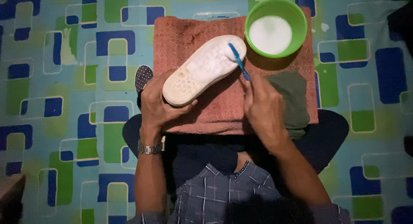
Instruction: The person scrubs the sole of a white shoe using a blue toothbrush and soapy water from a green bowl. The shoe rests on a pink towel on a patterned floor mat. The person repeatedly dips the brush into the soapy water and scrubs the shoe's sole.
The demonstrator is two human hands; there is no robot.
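I see open patterned floor mat left and right of the towel; ahead, the green bowl blocks the towel's far right corner; the upturned shoe fills its middle; a dark green cloth crowds the right edge

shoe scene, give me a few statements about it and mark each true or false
1. The left hand holds the shoe with its pale sole facing up. True.
2. The right hand holds a red sponge against the shoe. False: it holds a blue toothbrush, its head on the sole near one end.
3. The green bowl holds a whitish liquid. True.
4. The shoe is over a bare wooden table. False: it is over a reddish-brown towel spread on a patterned blue and green mat.
5. A metal wristwatch sits on the right wrist. False: it is on the left wrist.
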